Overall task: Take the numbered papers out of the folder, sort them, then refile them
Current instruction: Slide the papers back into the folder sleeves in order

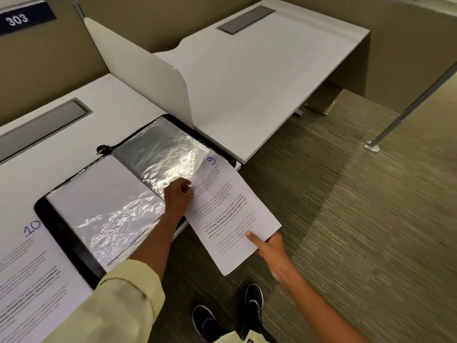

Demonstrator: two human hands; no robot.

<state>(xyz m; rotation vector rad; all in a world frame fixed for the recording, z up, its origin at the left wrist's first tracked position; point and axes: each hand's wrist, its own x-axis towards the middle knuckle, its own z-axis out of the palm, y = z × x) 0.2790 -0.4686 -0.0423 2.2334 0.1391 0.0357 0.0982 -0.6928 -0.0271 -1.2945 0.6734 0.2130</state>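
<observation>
black folder [66, 241] lying open on the white desk [128, 95], shiny crinkled sleeves [158, 149] showing on both halves; sheet 9 [230, 211] sticking out past the folder's right edge, over the carpet [371, 219], top corner with the blue 9 at the right-hand sleeve; left hand [176, 196] at that sleeve's edge, fingers curled, pinching sheet 9 along its left side; right hand [269, 251] gripping sheet 9 at its lower right edge, thumb on top, other fingers under the paper; sheet 10 [29, 276] flat on the desk just left of the folder, lower corner tucked under a pale sleeve cuff [128, 288]; 2 dark shoes [252, 305] on the carpet below the folder; sign 303 [17, 19] far behind it.
</observation>
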